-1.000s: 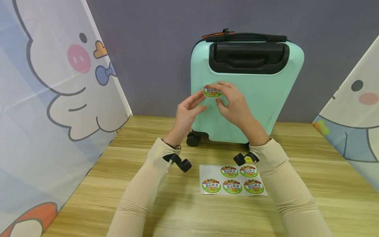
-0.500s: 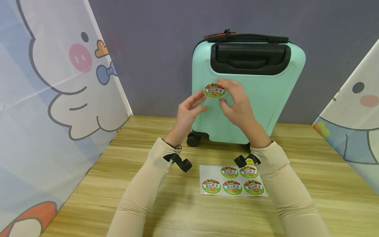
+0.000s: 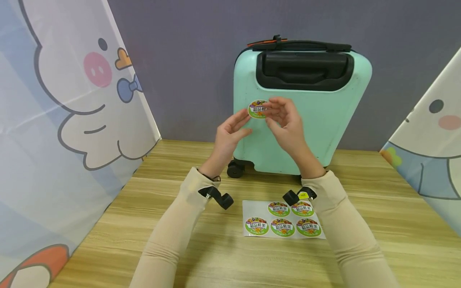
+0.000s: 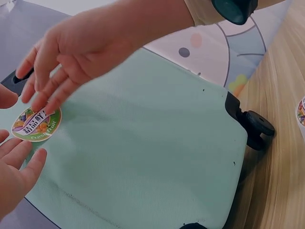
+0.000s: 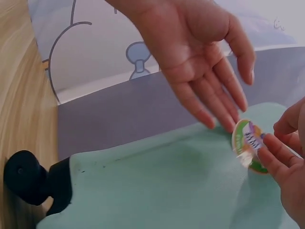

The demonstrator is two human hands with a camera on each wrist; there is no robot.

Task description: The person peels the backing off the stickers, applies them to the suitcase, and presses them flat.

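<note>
Green sticker (image 3: 254,115) (oval), touching left hand (image 3: 229,134)

A grey wall (image 3: 180,72) stands behind a wood-grain surface (image 3: 273,262), flanked by cartoon-printed panels (image 3: 68,120).

mint suitcase (image 3: 324,124) (blk handle (image 3: 304,66)), grn/wht fruit-print sticker (image 3: 256,109)

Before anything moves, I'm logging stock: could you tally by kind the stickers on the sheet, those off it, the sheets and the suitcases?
Stickers on the sheet: 5
Sticker off the sheet: 1
Sheet: 1
Suitcase: 1
Total: 8
</note>
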